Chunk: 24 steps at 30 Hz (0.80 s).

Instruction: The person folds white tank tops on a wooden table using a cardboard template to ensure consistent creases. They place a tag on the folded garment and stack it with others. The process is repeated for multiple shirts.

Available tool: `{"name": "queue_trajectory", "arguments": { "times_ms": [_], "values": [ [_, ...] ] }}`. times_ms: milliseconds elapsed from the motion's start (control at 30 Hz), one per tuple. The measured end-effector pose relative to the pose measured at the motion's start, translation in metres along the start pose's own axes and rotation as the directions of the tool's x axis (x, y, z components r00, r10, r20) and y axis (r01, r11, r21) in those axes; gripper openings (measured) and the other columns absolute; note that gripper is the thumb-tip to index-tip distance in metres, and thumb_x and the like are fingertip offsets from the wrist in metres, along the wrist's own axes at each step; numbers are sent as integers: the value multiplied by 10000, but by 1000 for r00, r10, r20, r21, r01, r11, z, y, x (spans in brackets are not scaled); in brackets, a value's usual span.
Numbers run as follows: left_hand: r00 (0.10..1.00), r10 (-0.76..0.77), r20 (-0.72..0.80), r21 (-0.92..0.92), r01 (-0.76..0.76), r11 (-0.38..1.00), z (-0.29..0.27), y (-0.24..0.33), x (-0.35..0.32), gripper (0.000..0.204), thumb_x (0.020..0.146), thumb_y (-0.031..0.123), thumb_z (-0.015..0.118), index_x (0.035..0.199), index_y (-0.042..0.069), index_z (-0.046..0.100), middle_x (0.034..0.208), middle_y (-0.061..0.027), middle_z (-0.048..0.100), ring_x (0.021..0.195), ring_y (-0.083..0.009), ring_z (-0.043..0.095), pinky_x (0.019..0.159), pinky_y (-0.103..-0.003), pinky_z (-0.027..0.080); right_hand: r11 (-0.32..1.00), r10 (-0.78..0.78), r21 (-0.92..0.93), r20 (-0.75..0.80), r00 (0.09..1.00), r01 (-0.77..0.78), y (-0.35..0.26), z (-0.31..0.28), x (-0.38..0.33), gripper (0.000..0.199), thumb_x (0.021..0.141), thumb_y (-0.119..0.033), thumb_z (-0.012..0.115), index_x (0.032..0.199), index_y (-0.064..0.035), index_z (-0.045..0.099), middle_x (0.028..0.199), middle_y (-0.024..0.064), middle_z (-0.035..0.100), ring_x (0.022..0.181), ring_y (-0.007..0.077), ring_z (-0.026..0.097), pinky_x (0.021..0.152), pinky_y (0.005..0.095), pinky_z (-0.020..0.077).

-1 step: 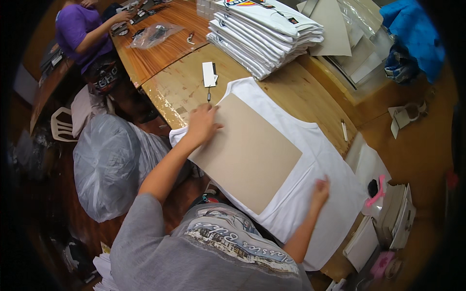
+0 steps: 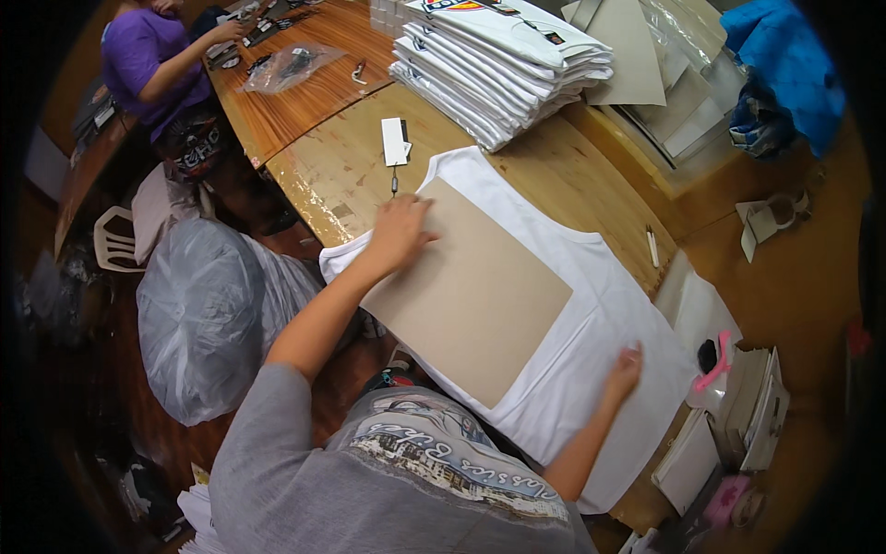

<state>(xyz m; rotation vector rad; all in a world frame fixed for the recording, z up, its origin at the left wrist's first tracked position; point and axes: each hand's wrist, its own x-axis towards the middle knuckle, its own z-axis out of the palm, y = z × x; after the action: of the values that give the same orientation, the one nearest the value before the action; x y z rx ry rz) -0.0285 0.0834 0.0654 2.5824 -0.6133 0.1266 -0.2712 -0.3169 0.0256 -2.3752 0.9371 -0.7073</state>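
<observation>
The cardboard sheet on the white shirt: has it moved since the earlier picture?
No. The cardboard sheet keeps its place on the white shirt, its top corner as close to the small tag on the table as before.

A stack of folded white shirts [image 2: 498, 65] is seen at the far side of the table [image 2: 351, 175]; a clear plastic bag [image 2: 291, 66] is laid nearby. A bulging plastic sack [image 2: 198, 314] is set on the floor; blue cloth [image 2: 784, 65] is piled at the right.
</observation>
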Motion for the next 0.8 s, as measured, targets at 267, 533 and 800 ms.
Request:
{"name": "queue_trajectory", "arguments": {
  "times_ms": [267, 533, 800],
  "values": [
    [980, 164, 113, 184, -183, 966, 83, 29, 79, 544, 783, 589, 330, 1240, 297, 376, 1346, -132, 231, 1241, -383, 140, 967, -569, 93, 634, 468, -660, -87, 880, -403, 93, -77, 4, 525, 825, -567, 232, 1298, -341, 210, 1396, -17, 114, 1272, 307, 94, 908, 641, 123],
    [983, 176, -53, 189, -163, 968, 99, 49, 87, 516, 777, 525, 406, 1219, 257, 411, 1329, -140, 259, 1237, -372, 162, 959, -579, 105, 541, 238, -748, -303, 923, -385, 87, -60, 26, 508, 837, -293, 465, 1294, -236, 249, 1257, 131, 343, 1113, 283, 388, 878, 514, 318],
    [952, 295, 75, -34, -293, 955, 77, 107, -70, 534, 761, 481, 463, 1224, 223, 399, 1343, -151, 211, 1234, -410, 120, 887, -655, 129, 632, 278, 557, 487, 828, -539, -112, 8, -66, 510, 805, -51, 491, 1258, -151, 278, 936, 60, 424, 733, 156, 504, 642, 283, 485]
  ]
}}
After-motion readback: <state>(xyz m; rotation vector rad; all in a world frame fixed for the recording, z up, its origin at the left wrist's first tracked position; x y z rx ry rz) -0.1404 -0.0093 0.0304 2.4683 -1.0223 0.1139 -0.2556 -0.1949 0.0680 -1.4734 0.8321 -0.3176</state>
